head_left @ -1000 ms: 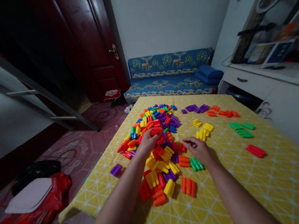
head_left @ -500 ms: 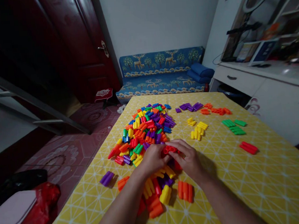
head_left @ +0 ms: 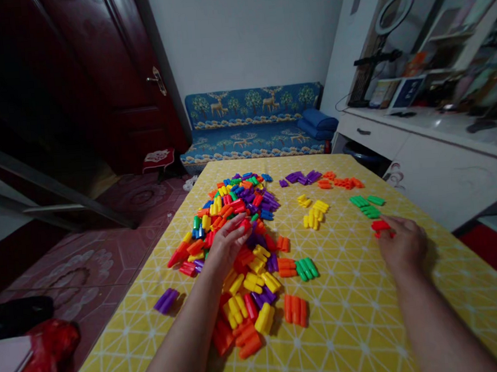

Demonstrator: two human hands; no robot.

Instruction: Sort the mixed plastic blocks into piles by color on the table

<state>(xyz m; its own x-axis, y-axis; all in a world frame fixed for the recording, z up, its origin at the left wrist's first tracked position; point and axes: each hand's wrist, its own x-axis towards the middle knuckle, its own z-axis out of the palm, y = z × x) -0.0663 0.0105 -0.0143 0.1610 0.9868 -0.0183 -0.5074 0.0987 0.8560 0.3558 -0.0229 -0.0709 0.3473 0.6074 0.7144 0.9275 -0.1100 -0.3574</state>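
My left hand [head_left: 228, 244] is over the mixed pile of plastic toy blocks [head_left: 227, 210]. Its thumb and fingertips close around a red block [head_left: 245, 225]. Far to the right, my right hand [head_left: 404, 243] pinches another red block [head_left: 379, 225] low over the table; more red shows just beneath it, partly hidden by the fingers. Green blocks [head_left: 370, 211] lie just beyond that hand. The blocks look like short tubes joined side by side.
Yellow blocks [head_left: 315, 215], purple blocks [head_left: 302, 178] and orange blocks [head_left: 347, 183] lie in separate groups on the yellow tablecloth [head_left: 342, 339]. Single green [head_left: 307, 268] and orange [head_left: 295, 310] blocks lie right of the pile. Behind stands a blue sofa [head_left: 248, 134].
My hands have parted from over the pile. The right has moved far right with a red block, to where a red block lay; the left has shifted slightly left and forward. The view has turned slightly right.
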